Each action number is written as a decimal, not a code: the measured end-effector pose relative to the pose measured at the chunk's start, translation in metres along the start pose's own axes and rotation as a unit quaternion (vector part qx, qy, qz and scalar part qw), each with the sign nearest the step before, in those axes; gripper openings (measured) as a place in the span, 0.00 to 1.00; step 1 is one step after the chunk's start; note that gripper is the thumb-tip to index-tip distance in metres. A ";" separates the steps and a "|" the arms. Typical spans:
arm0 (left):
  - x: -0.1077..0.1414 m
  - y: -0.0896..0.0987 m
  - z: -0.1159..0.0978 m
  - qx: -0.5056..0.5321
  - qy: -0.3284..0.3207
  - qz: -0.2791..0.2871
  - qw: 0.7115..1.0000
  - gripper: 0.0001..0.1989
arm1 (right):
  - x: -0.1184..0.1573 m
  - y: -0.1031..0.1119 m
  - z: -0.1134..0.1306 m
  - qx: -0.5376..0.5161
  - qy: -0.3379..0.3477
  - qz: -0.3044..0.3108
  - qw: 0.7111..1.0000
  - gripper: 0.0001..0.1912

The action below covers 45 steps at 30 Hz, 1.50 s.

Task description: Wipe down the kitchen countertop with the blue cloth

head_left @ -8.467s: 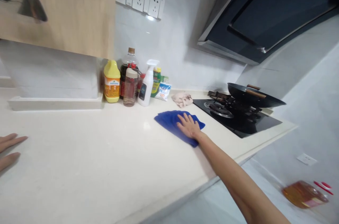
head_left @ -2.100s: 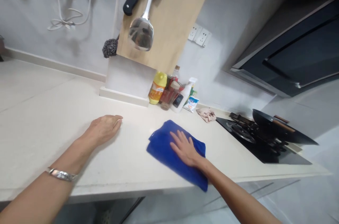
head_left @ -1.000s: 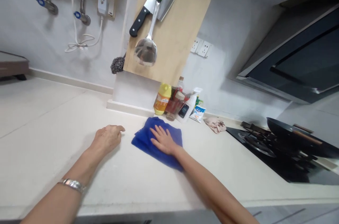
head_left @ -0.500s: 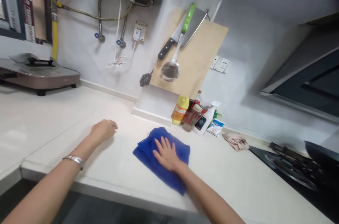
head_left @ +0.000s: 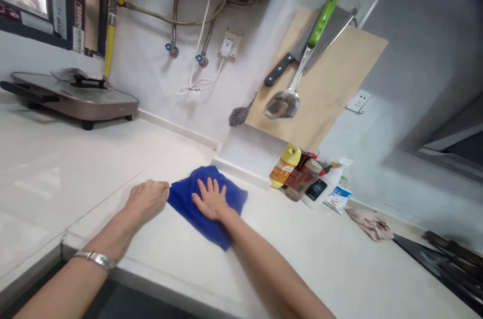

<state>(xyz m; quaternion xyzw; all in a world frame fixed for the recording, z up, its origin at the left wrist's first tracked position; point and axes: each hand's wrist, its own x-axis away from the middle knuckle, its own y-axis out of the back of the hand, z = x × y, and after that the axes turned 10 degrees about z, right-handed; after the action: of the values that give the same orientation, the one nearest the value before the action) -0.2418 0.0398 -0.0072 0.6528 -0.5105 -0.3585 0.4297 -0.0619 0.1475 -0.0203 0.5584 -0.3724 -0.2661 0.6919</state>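
Note:
A blue cloth (head_left: 236, 198) lies spread on the white countertop (head_left: 283, 248), its far edge close to the foot of the wall pillar. Flat on top of it rests my right hand (head_left: 212, 200), fingers spread. My left hand (head_left: 148, 199), with a silver bracelet on the wrist, is closed, its fingertips pinching the cloth's left corner. That corner is drawn out to a point at the fingers.
Beyond the cloth stand a yellow bottle (head_left: 286, 166), a white spray bottle (head_left: 320, 189) and a small packet (head_left: 338, 199). A crumpled rag (head_left: 371, 223) lies near the stove (head_left: 437, 263). An electric pan (head_left: 86, 102) sits at the left. A cutting board (head_left: 324, 87) hangs above.
My right hand and the cloth have moved left along the counter. My left hand, earlier apart from the cloth, now grips its left corner. The view has turned rightward.

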 end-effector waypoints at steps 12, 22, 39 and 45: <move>0.000 -0.010 -0.002 -0.100 -0.076 0.022 0.992 0.18 | -0.100 0.020 0.043 0.023 0.130 -0.003 0.991 0.36; 0.002 -0.011 -0.004 -0.091 -0.058 0.067 0.992 0.15 | -0.167 0.036 0.018 0.020 0.249 -0.027 0.968 0.33; 0.000 -0.002 0.001 -0.107 -0.035 -0.073 0.991 0.14 | -0.142 0.030 0.053 0.013 0.145 -0.001 0.989 0.37; 0.004 0.001 0.006 -0.077 -0.026 -0.234 0.969 0.13 | -0.068 0.011 0.068 0.039 0.245 -0.004 0.969 0.37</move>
<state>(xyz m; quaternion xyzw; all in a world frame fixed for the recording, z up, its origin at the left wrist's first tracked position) -0.2464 0.0343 -0.0090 0.7095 -0.3258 -0.5040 0.3694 -0.1572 0.1638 -0.0172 0.6344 -0.1992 -0.1095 0.7388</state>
